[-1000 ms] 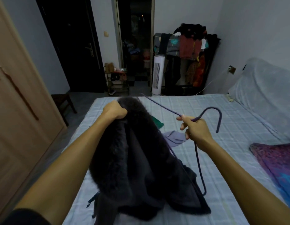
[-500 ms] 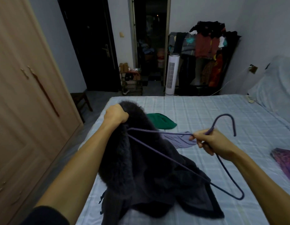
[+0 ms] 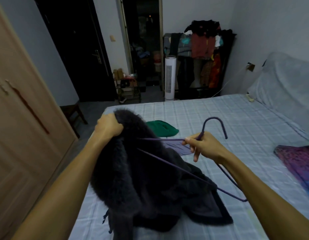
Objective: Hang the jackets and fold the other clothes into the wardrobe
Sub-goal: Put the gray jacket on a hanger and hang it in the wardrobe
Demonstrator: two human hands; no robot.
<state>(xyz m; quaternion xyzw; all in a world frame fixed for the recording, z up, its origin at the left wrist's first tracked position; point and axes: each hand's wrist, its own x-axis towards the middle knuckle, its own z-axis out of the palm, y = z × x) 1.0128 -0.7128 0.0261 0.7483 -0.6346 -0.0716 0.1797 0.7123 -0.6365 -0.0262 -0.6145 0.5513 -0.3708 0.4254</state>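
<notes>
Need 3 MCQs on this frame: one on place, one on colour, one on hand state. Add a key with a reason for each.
1. Where does the green garment lie?
A) on the bed, beyond the dark fur-trimmed jacket
B) on the floor
C) hung on the clothes rack

2. What colour is the hanger?
A) white
B) purple
C) red

3. What is the left hand doing?
A) resting flat on the bed
B) holding the hanger
C) gripping the jacket's fur edge

Key:
1 A: it lies on the checked sheet behind the jacket.
2 B: its hook and wire show purple.
3 C: its fingers curl round the fur, while the right hand holds the hanger.
</notes>
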